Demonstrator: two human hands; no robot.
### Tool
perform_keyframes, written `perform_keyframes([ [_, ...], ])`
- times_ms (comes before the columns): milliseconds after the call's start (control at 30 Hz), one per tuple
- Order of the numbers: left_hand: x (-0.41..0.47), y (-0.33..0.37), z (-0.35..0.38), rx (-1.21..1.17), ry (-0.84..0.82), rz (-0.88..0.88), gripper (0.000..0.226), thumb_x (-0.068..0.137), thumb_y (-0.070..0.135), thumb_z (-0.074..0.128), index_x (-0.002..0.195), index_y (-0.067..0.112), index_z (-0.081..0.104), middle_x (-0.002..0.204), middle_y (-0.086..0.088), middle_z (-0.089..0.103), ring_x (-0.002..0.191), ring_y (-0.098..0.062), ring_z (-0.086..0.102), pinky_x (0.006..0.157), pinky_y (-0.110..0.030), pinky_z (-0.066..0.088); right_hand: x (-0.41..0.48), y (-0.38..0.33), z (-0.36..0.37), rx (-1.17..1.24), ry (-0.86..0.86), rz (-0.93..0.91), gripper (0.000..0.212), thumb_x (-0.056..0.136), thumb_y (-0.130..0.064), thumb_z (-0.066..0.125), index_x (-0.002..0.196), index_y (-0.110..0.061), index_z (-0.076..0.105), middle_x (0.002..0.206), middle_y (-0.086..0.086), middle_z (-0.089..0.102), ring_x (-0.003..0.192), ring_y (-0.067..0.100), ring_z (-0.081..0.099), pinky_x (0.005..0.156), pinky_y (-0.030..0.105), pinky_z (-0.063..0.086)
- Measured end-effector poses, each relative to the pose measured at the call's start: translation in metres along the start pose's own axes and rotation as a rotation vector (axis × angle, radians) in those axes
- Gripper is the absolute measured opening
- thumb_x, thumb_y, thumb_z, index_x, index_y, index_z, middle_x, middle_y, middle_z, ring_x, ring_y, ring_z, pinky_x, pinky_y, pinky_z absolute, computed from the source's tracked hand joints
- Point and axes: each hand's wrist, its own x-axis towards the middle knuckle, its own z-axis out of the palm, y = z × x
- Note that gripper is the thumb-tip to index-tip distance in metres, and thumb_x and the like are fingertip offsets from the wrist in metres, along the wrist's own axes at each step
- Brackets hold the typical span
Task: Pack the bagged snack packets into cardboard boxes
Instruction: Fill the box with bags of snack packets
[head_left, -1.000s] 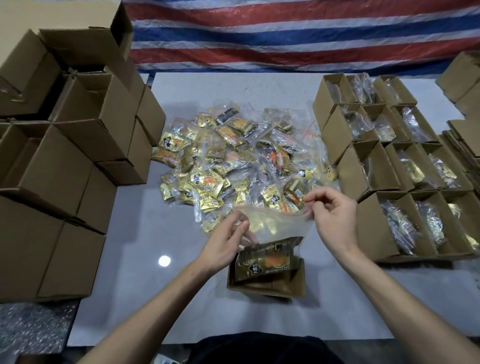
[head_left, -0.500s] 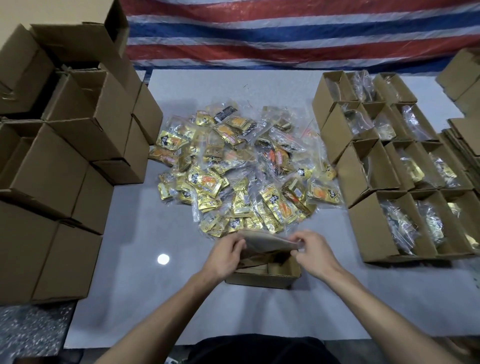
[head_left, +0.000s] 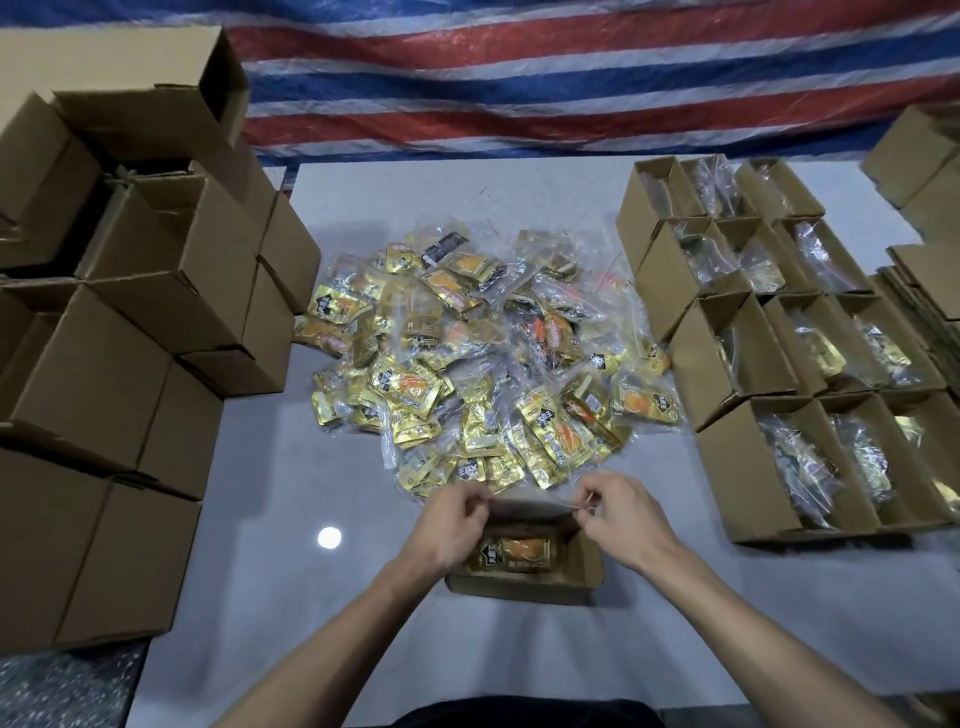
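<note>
Two hands in view, left hand (head_left: 452, 525) and right hand (head_left: 618, 519). One open box (head_left: 519, 590) up front, one bagged packet (head_left: 514, 553) inside. Twelve filled boxes (head_left: 743, 478) on the right. Loose pile (head_left: 467, 364): dozens, uncountable.

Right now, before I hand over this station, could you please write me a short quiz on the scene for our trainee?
1. True or false: the left hand and the right hand both pinch the top of the clear bag that sits in the open box.
2. Where do the filled boxes stand relative to the loose pile of packets? A: on its left. B: on its right. C: nearer the person.
3. Fill the gap: the stacked boxes with no bags showing stand to the ___ of the pile.

Key: 1 true; 2 B; 3 left.
</note>
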Motion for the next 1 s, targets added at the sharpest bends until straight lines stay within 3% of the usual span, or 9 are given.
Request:
perform_keyframes([
  [100,-0.004,0.001,-0.002,0.034,0.064,0.031,0.021,0.092,0.006,0.055,0.094,0.021,0.070,0.097,0.005,0.067,0.091,-0.011,0.060,0.079,-0.025,0.048,0.000,0.006,0.008,-0.023,0.048,-0.060,0.012,0.087,-0.017,0.067,0.083,-0.029,0.069,0.095,-0.016,0.056,0.099,0.005,0.051,0.083,0.029,0.048],
  [200,-0.009,-0.002,-0.002,0.142,0.127,0.191,0.026,0.087,-0.003,0.049,0.094,0.014,0.067,0.096,0.003,0.064,0.094,-0.017,0.057,0.076,-0.021,0.039,-0.002,0.010,0.013,-0.062,-0.033,-0.169,0.016,0.089,-0.017,0.064,0.094,-0.028,0.075,0.096,-0.018,0.051,0.101,0.005,0.052,0.082,0.023,0.045],
  [267,-0.009,0.000,0.000,0.273,0.019,0.226,0.025,0.085,-0.002,0.048,0.093,0.013,0.066,0.097,0.000,0.064,0.097,-0.023,0.058,0.072,-0.023,0.036,-0.003,0.010,0.017,-0.113,-0.147,-0.201,0.022,0.090,-0.018,0.058,0.101,-0.030,0.074,0.101,-0.017,0.054,0.105,0.009,0.055,0.084,0.023,0.045],
  [400,-0.003,0.010,0.008,0.561,-0.224,0.138,0.030,0.085,0.006,0.049,0.109,0.018,0.060,0.113,-0.005,0.066,0.104,-0.029,0.060,0.081,-0.035,0.043,-0.001,0.003,0.025,-0.274,-0.303,-0.127,0.025,0.083,-0.019,0.051,0.099,-0.026,0.069,0.114,-0.006,0.065,0.110,0.019,0.058,0.086,0.026,0.044],
  [567,0.000,0.014,0.024,0.684,-0.257,0.099,0.025,0.096,0.020,0.043,0.115,0.015,0.057,0.121,-0.008,0.061,0.109,-0.032,0.060,0.089,-0.039,0.044,0.005,-0.012,0.028,-0.511,-0.413,-0.129,0.029,0.084,-0.020,0.047,0.104,-0.016,0.068,0.112,0.011,0.069,0.107,0.034,0.062,0.083,0.033,0.048],
  [667,-0.001,0.011,0.034,0.764,-0.395,0.026,0.035,0.100,0.034,0.037,0.115,0.015,0.062,0.125,-0.012,0.064,0.114,-0.034,0.060,0.094,-0.038,0.045,0.006,-0.018,0.035,-0.605,-0.501,-0.153,0.032,0.090,-0.026,0.045,0.110,-0.013,0.067,0.119,0.014,0.067,0.112,0.034,0.062,0.089,0.036,0.045],
  [800,0.004,0.013,0.046,0.730,-0.513,-0.105,0.045,0.101,0.042,0.033,0.129,0.017,0.057,0.137,-0.010,0.057,0.124,-0.031,0.055,0.099,-0.037,0.041,0.009,-0.028,0.048,-0.679,-0.657,-0.154,0.033,0.092,-0.026,0.045,0.115,-0.014,0.065,0.124,0.012,0.066,0.115,0.031,0.061,0.082,0.035,0.038],
  [900,0.005,0.017,0.051,0.725,-0.513,-0.125,0.043,0.100,0.039,0.037,0.131,0.015,0.055,0.138,-0.010,0.057,0.126,-0.030,0.054,0.101,-0.036,0.040,0.014,-0.031,0.053,-0.649,-0.720,-0.124,0.029,0.090,-0.025,0.047,0.111,-0.016,0.065,0.121,0.009,0.066,0.113,0.030,0.061,0.090,0.040,0.039],
  [1000,0.001,0.017,0.044,0.751,-0.353,0.004,0.034,0.097,0.028,0.041,0.123,0.017,0.058,0.128,-0.009,0.060,0.119,-0.031,0.054,0.102,-0.038,0.036,0.021,-0.026,0.049,-0.550,-0.678,-0.084,0.026,0.087,-0.023,0.048,0.106,-0.016,0.065,0.115,0.009,0.068,0.108,0.030,0.062,0.094,0.042,0.038],
])
